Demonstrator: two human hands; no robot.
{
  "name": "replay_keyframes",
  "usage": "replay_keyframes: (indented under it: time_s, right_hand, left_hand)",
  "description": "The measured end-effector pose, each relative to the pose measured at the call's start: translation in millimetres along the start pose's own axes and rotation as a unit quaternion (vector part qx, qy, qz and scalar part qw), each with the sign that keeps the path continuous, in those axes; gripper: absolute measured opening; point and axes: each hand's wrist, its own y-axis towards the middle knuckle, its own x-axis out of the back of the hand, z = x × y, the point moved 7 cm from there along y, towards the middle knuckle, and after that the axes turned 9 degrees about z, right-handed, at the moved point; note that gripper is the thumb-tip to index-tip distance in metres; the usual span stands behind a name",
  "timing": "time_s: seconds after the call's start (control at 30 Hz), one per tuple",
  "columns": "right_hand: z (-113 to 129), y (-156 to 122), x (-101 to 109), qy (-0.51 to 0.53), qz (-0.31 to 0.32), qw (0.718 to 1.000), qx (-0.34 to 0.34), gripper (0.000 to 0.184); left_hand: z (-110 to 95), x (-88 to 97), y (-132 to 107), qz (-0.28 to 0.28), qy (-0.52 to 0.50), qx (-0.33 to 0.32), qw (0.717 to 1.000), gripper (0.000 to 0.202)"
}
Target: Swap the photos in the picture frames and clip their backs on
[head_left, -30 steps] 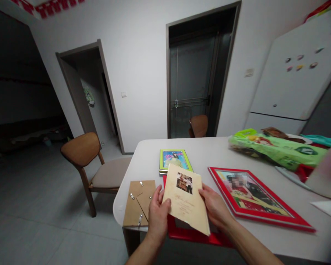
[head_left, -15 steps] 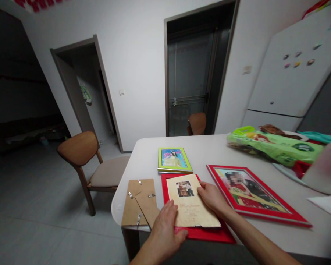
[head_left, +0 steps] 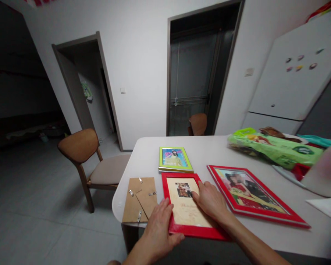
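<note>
A red picture frame [head_left: 191,231] lies face up at the table's front edge. Inside its border sits a cream paper insert [head_left: 182,209] with a small printed photo. My left hand [head_left: 158,224] grips the frame's lower left, fingers along the side and thumb at the front edge. From the right, my right hand [head_left: 211,200] holds the opposite side, its thumb reaching onto the insert and its fingers on the border. Left of the frame is a brown backing board [head_left: 140,191] with metal clips and a stand leg, partly behind my left hand.
A green-framed photo [head_left: 175,160] lies behind the red frame. To the right is a larger red-framed picture [head_left: 256,191]. Green packaging [head_left: 278,147] and a plate [head_left: 284,173] occupy the table's right side. A wooden chair [head_left: 79,147] stands at the left.
The cream insert, earlier tilted above the frame in both hands, now lies within the red border. My right hand has shifted slightly left, and my left hand is on the frame's side.
</note>
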Motion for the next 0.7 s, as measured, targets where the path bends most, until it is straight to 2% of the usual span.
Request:
replay_keyframes:
  time_s: [0.1, 0.2, 0.27, 0.33, 0.4, 0.5, 0.6, 0.7]
  right_hand:
    - [25, -6, 11, 0.064, -0.008, 0.996, 0.061, 0.037]
    - [80, -21, 12, 0.135, 0.023, 0.976, 0.170, 0.037]
    - [119, -33, 6, 0.143, 0.048, 0.964, 0.217, 0.039]
    - [149, -42, -4, 0.133, 0.067, 0.960, 0.239, 0.042]
    - [166, -45, -13, 0.142, 0.082, 0.954, 0.249, 0.044]
    - [167, -44, -15, 0.203, 0.089, 0.943, 0.250, 0.051]
    - [144, -45, 2, 0.252, 0.056, 0.933, 0.250, 0.054]
    - [106, -50, 23, 0.260, 0.030, 0.934, 0.244, 0.048]
  left_hand:
    - [40, 24.2, -22, -0.015, 0.040, 0.075, 0.996, 0.076]
    - [87, 45.7, -43, -0.047, 0.092, 0.180, 0.978, 0.075]
    - [104, 51.0, -49, -0.058, 0.110, 0.191, 0.974, 0.072]
    - [111, 52.1, -51, -0.068, 0.115, 0.172, 0.976, 0.068]
    - [112, 53.3, -51, -0.083, 0.112, 0.152, 0.979, 0.064]
    - [103, 57.7, -49, -0.105, 0.104, 0.115, 0.982, 0.060]
    - [78, 61.8, -43, -0.131, 0.117, 0.072, 0.982, 0.062]
    - [40, 53.2, -27, -0.130, 0.133, 0.029, 0.982, 0.066]
